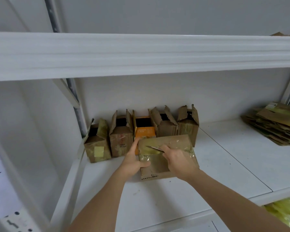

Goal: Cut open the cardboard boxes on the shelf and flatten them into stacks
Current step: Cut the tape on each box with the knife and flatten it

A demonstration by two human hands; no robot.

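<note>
Tape-wrapped brown cardboard box sits mid-frame on the white metal shelf. Left hand clamps its left edge; right hand grips a slim silver knife on the tape. Probably light, stiff, slippery where taped: best held by edges.

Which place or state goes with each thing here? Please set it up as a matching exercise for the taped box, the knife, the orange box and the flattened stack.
Things:
1. taped box
2. knife
3. orange box
4. flattened stack

Places or states:
A. far right of the shelf
B. in the back row, top flaps open
C. in the right hand, blade on the tape
D. at the front, held at its left end by the left hand

Pairs: 1-D, 2-C, 3-B, 4-A
</note>
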